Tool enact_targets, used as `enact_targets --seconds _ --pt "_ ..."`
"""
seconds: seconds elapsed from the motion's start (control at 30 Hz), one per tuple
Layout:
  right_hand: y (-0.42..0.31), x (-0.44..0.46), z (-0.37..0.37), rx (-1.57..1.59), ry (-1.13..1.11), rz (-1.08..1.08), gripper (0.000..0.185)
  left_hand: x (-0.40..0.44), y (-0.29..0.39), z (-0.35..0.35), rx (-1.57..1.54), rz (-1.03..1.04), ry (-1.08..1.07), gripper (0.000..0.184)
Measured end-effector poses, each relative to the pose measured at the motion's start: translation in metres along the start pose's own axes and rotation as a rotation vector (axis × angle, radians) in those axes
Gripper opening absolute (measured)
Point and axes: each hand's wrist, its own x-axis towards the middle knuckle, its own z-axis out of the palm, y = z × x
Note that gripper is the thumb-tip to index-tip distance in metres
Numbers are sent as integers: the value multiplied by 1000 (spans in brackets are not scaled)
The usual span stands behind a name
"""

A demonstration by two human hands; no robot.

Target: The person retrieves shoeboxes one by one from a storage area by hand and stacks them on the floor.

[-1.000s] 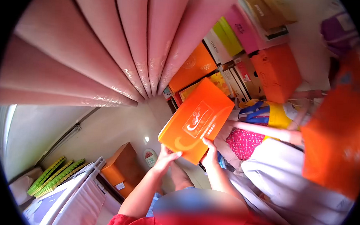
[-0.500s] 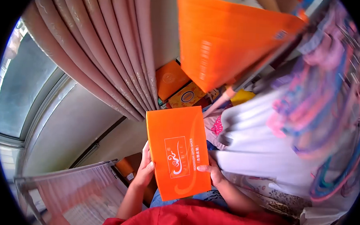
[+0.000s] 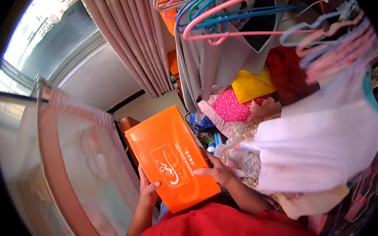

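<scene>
An orange shoe box point(image 3: 170, 155) with white printing on its lid is held in front of my red top. My left hand point(image 3: 147, 187) grips its near left edge, thumb resting on the lid. On the opposite edge, my right hand point(image 3: 217, 170) has its thumb across the lid and fingers along the side, partly hidden beneath. The box looks closed and sits tilted, its far end pointing up and left.
Colourful hangers point(image 3: 228, 24) and a white garment point(image 3: 320, 133) hang at the right. Folds of pink curtain point(image 3: 124, 42) hang by the window. A mesh-sided frame point(image 3: 55, 145) stands at left. Pink dotted cloth point(image 3: 232, 105) and a yellow cloth point(image 3: 252, 85) lie beyond the box.
The view has swung to the right, bringing hangers and clothes closer. The box has turned counterclockwise in view and sits slightly further left, still in both hands. The large orange bag has mostly left view.
</scene>
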Motion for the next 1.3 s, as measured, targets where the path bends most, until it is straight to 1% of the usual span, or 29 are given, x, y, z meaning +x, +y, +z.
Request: enact_targets --seconds 0.07,0.2,0.27,0.3,0.37,0.4,0.43,0.5,0.53,0.57,0.63,0.67,0.73,0.87,0.97,1.0,1.03,1.1,1.17,1.23,1.3 --pt "14 -29 11 -31 -18 -26 83 -38 -10 -5 10 27 39 91" --pt "54 -101 18 -130 32 -83 86 -98 -44 -7 -81 59 14 88" --pt "76 -142 22 -170 66 -110 88 -126 -71 -20 -196 127 -24 79" --pt "88 -167 25 -179 68 -94 88 -144 -83 -21 -210 119 -14 79" --pt "102 -217 29 -291 127 -133 87 -177 -100 -14 -284 106 18 72" --pt "106 -234 34 -239 144 -103 87 -184 -100 -11 -308 99 -1 68" --pt "107 -259 39 -239 145 -101 87 -206 -103 -6 -309 97 0 68" --pt "109 -311 46 -205 171 -148 86 -248 -109 11 -305 106 -26 64" --pt "108 -332 45 -230 185 -174 86 -264 -112 23 -324 128 -40 61" --pt "106 -350 41 -239 189 -190 86 -278 -115 33 -327 135 -57 61" --pt "103 -390 35 -294 150 -182 85 -313 -125 50 -312 102 -97 58" --pt "101 -414 32 -254 148 -167 85 -330 -138 58 -311 104 -104 58" --pt "109 -460 19 -254 149 -195 85 -367 -166 75 -308 92 -62 55" --pt "140 -565 -29 -272 138 -229 86 -453 -236 121 -271 84 -88 55" --pt "159 -646 -60 -267 114 -156 86 -527 -281 161 -236 64 -6 57" --pt "167 -666 -67 -275 118 -198 85 -546 -293 170 -213 63 23 57" --pt "173 -690 -69 -260 129 -182 85 -568 -303 178 -189 62 52 58" --pt "179 -735 -68 -132 133 -166 84 -608 -315 187 -151 27 71 58" --pt "184 -780 -67 -144 147 -190 83 -646 -325 196 -72 -2 50 59" --pt "196 -824 -68 -90 122 -152 85 -676 -346 198 -29 -22 15 59" --pt "225 -863 -75 -113 183 -214 85 -705 -370 200 11 -49 -28 60"
